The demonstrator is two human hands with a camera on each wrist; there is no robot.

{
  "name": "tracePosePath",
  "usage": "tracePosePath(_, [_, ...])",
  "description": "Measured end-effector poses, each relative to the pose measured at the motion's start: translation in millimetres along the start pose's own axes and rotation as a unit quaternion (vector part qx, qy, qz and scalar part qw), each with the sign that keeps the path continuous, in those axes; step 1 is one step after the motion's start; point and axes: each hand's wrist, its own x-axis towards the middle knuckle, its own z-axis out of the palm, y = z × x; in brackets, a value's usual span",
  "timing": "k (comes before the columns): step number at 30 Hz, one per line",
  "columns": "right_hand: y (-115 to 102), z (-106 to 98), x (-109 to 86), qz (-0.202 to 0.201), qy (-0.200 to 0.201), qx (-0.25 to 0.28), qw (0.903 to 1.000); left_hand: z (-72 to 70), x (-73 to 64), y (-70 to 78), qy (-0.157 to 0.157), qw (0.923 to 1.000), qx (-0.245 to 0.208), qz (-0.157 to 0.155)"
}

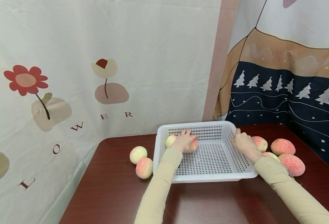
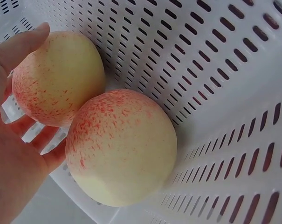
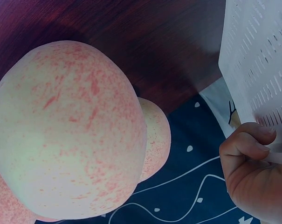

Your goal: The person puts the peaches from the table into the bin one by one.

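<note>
A white perforated plastic basket (image 1: 206, 178) stands on the dark red table, two peaches inside it at the left end. My left hand (image 1: 183, 141) reaches into the basket and holds one red-speckled peach (image 2: 61, 77), its thumb over the top and the other fingers behind and beneath. Touching that fruit is a second, paler peach (image 2: 122, 149), against the basket's perforated wall. At the opposite end, my right hand (image 1: 245, 143) grips the basket's right rim; in the right wrist view its fingers (image 3: 252, 140) curl over the edge.
Two peaches, one pale (image 1: 138, 155) and one pinker (image 1: 144, 168), lie left of the basket. Several more, among them a red peach (image 1: 292, 164), sit to its right, beside my right forearm. Behind the table (image 1: 111, 186) hangs a printed cloth (image 1: 164, 62).
</note>
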Motion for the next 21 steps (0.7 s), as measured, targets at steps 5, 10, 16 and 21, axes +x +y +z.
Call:
tracePosePath(5, [0,0,-0.4,-0.001,0.0,0.001,1.0,-2.0,0.3,-1.0,-0.002,1.0,-0.001,0.001])
tracePosePath(10, [0,-1,-0.9,-0.004,0.003,0.0,1.0,-7.6,0.0,-5.2,0.012,0.9999,-0.006,0.003])
tracePosePath(16, [0,-2,-0.9,-0.002,0.003,-0.002,1.0,-16.8,-5.5,-14.6,0.021,0.999,-0.039,-0.005])
tracePosePath(21, [0,-2,-1.8,-0.002,0.002,-0.001,1.0,-25.9,-14.4,-23.8,0.022,0.9958,-0.089,-0.009])
